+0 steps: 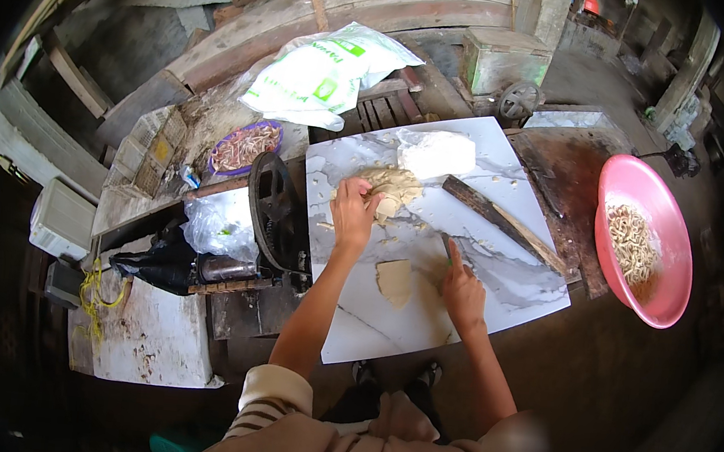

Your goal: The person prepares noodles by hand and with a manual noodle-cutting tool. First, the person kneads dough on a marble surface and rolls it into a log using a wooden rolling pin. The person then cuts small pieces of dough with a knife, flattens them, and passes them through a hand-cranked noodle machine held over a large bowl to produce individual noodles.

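Observation:
My left hand rests at the near-left side of a lumpy heap of beige dough, its fingers curled onto the dough. A small pale cut piece of dough lies by its fingertips. My right hand grips a knife, index finger stretched along it; only a narrow dark part of the blade shows, and the handle is hidden in the palm. Between my forearms lies a flat slab of dough. All this is on a white marble-patterned board, with crumbs scattered about.
Behind the dough sits a white plastic bag. Wooden sticks lie on the board's right. A pink basin holds dough strips. Left are a machine's black wheel and a purple-rimmed basket; beyond, a white sack.

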`<state>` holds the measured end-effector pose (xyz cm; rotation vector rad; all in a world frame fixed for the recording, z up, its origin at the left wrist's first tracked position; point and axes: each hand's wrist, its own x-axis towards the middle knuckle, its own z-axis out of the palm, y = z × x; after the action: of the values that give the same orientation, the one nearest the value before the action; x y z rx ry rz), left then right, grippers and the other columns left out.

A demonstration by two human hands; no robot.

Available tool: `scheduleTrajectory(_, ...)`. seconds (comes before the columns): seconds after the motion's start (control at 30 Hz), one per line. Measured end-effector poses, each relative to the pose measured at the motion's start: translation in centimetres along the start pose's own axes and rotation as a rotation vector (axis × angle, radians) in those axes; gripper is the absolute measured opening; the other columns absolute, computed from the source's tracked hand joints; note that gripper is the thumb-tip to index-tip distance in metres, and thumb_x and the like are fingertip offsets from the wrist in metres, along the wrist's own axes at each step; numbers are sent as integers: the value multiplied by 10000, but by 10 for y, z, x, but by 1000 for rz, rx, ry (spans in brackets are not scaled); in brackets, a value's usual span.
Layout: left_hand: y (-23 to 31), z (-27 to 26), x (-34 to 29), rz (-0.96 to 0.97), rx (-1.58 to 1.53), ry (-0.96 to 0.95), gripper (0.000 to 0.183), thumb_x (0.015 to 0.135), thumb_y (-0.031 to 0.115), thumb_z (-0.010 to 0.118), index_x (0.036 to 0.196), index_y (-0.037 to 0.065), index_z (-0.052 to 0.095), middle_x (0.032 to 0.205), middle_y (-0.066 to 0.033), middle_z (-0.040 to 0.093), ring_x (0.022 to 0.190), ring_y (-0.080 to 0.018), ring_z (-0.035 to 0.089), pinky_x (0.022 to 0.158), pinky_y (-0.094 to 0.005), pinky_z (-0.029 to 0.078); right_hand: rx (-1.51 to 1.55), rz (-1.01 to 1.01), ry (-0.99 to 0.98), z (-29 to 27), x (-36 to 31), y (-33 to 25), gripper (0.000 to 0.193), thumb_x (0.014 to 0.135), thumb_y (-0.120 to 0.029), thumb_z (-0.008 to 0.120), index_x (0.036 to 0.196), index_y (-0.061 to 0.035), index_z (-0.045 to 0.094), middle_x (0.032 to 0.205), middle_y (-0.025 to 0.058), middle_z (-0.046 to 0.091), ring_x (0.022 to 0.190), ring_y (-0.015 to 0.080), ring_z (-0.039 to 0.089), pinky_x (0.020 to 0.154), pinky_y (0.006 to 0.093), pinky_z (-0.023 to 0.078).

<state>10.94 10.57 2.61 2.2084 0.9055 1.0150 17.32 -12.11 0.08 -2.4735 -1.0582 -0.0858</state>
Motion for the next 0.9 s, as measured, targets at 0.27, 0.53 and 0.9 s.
scheduleTrajectory(0.27,-19,-42,-103,195,7,-163,303,843,139,560,1118,32,491,1093,-114,533,1058,-300,471,910,-438,329,199,-161,-198,-7,-31,-60,659,765,26,450,1384,-34,231,744,241,589,615,403,591,556,481,482)
scheduleTrajectory(0.53,-18,-48,-145,275,172,-321,523,782,21,513,1296,46,412,1368,-97,345,1337,-300,210,1074,-531,129,-13,-158,-305,0,-36,-102,688,762,24,483,1396,-38,224,786,219,584,677,381,614,598,457,505)
scheduleTrajectory(0.9,-18,-51,-145,265,86,-320,520,789,65,548,1293,53,422,1370,-110,342,1334,-309,211,1063,-544,131,-33,-82,-288,11,-40,-111,626,791,3,429,1391,-74,272,804,246,595,690,410,603,631,486,488)
